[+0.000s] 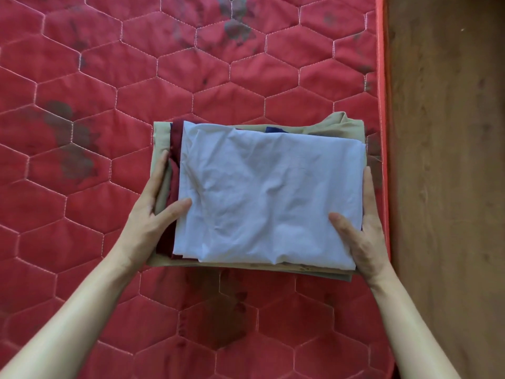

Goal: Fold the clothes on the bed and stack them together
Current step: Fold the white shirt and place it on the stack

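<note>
The stack of folded clothes [262, 192], a pale blue garment [267, 192] on top over maroon [176, 143], navy [274, 129] and beige [336, 123] pieces, sits on the red quilted mattress [109, 77] of the bed, near its right edge beside the wooden floor [448, 160]. The left hand [153, 214] and the right hand [363, 228] clasp it from either side, thumbs pressed on the blue top; the other fingers [161, 170] lie fairly straight along the stack's sides, clamping it between both hands.
</note>
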